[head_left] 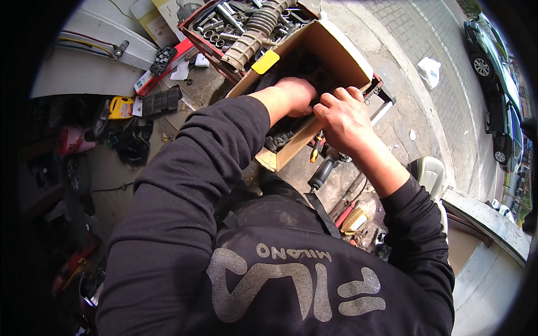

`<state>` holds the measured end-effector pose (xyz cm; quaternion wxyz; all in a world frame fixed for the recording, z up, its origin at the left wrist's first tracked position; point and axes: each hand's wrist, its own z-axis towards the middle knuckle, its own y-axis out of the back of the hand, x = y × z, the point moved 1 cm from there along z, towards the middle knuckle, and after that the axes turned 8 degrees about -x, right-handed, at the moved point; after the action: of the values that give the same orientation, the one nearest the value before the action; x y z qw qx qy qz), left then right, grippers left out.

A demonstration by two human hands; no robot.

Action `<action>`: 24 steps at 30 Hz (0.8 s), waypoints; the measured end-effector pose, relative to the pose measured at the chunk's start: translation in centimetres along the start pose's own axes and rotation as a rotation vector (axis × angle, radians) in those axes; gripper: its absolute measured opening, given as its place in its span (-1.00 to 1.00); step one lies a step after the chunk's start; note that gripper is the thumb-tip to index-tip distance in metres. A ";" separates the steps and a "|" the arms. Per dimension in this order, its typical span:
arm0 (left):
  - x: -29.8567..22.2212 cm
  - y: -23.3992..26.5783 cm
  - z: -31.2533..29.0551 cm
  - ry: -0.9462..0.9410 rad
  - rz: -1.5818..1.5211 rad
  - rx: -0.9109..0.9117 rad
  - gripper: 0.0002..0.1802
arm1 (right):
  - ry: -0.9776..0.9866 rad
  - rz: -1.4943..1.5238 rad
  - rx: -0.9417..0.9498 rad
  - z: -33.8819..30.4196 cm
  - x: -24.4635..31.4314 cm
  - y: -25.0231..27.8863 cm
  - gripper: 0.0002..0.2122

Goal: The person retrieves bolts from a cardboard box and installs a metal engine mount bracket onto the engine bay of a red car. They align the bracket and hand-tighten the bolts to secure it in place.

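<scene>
An open cardboard box (342, 47) stands in front of me with dark contents that are hard to make out in the shadow. My left hand (297, 95) reaches down into it, and its fingers are hidden below the wrist. At the near right edge of the box is my right hand (344, 117), its fingers curled closed. Whatever those fingers hold is out of sight. Black parts (278, 140) lie against the near wall of the box. Just below the right hand sits a yellow-and-black screwdriver (316, 148).
Behind the box, a red tool tray (188, 28) holds sockets, wrenches and a ribbed hose (260, 28). A yellow jug (120, 107) and black parts lie at left. A black cylindrical tool (322, 172) is beside my legs. White car panels flank me; parked cars (487, 67) stand far right.
</scene>
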<state>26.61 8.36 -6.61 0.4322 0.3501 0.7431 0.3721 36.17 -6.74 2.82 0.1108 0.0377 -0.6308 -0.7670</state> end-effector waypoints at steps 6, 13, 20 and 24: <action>2.4 2.1 -0.8 0.418 -1.351 -0.072 -0.79 | -0.001 -0.051 0.033 0.0 0.1 0.0 -0.97; 3.4 1.4 -2.0 0.047 -2.157 -0.019 -0.92 | 0.007 -0.057 0.059 0.2 0.2 0.1 -0.96; 2.3 2.7 -2.1 -0.221 -2.231 0.030 -0.79 | 0.012 -0.053 0.037 0.2 0.1 0.0 -0.94; 1.2 2.7 -2.8 0.067 -2.204 0.041 -0.52 | 0.020 -0.052 -0.004 0.1 0.2 -0.1 -0.93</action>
<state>24.13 9.96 -3.82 0.5008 -0.5078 0.6654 -0.2206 35.99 -6.68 2.73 0.0971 0.0616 -0.6271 -0.7704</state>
